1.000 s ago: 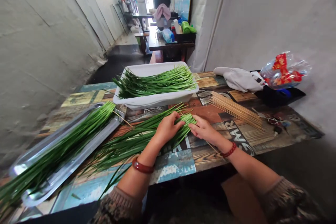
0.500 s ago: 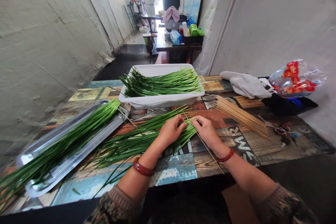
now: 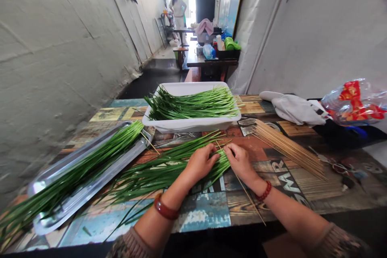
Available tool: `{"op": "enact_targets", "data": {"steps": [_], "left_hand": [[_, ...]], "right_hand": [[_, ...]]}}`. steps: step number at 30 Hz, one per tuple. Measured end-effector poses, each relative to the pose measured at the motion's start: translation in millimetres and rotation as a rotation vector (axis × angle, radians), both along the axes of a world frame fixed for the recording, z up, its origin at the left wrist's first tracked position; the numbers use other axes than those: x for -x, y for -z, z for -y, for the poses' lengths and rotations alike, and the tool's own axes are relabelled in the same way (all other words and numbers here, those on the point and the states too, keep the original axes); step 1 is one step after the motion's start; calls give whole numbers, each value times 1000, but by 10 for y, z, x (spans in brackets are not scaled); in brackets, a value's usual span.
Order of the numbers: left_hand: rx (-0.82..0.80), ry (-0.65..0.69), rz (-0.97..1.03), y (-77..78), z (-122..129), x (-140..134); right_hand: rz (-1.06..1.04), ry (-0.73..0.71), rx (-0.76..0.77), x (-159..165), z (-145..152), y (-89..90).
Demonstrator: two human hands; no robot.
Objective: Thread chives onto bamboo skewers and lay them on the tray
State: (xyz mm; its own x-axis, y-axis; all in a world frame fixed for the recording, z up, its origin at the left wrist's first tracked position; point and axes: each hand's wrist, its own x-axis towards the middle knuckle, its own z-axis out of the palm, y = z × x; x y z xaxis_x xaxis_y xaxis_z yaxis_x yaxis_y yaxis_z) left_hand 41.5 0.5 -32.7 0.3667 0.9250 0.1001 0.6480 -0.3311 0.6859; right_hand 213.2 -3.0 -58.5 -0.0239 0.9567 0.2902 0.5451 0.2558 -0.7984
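Note:
Long green garlic chives (image 3: 151,179) lie loose across the table, their pale ends to the right. Across those ends runs a bamboo skewer (image 3: 249,199), its upper tip just past the stalks; whether it pierces each one I cannot tell. My left hand (image 3: 201,163) is closed on the chives from the left, fingers curled beside the skewer. My right hand (image 3: 240,161) pinches the pale ends at the right of the skewer, thumb and forefinger together; its fingertips partly hide the stalks. A metal tray (image 3: 99,197) at left bears a bundle of chives with a skewer through its ends.
A white plastic tub (image 3: 193,124) full of chives stands behind my hands. To the right lie a sheaf of bamboo skewers (image 3: 287,149), a light cap (image 3: 298,107), a clear and red plastic bag (image 3: 353,102) and keys (image 3: 347,181). A person (image 3: 177,8) stands far back.
The view has tilted up a little and shifted, so everything sits lower in it. Both hands stay at the skewered chive ends, with only slight finger movement.

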Motion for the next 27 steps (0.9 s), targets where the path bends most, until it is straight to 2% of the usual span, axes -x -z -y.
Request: {"op": "enact_targets", "data": {"steps": [3, 8, 11, 13, 16, 19, 23, 27], "left_hand": [[2, 8, 7, -17, -5, 8], [-60, -11, 116, -56, -69, 49], [-83, -116, 203, -73, -134, 123], [-45, -193, 301, -105, -170, 198], [53, -263, 470, -218, -192, 327], [82, -309, 567, -375, -190, 433], [82, -257, 478, -468, -251, 466], [-6, -147, 138, -374, -404, 361]], "right_hand": [[-74, -58, 46, -9, -10, 18], [-334, -89, 239, 7, 17, 41], [-490, -74, 269, 4, 4, 50], [-609, -105, 308, -27, -27, 46], [-790, -178, 438, -95, -79, 18], [-864, -215, 506, -133, -102, -21], [-801, -206, 454, -98, -103, -36], [-582, -152, 315, -35, -114, 12]]}}
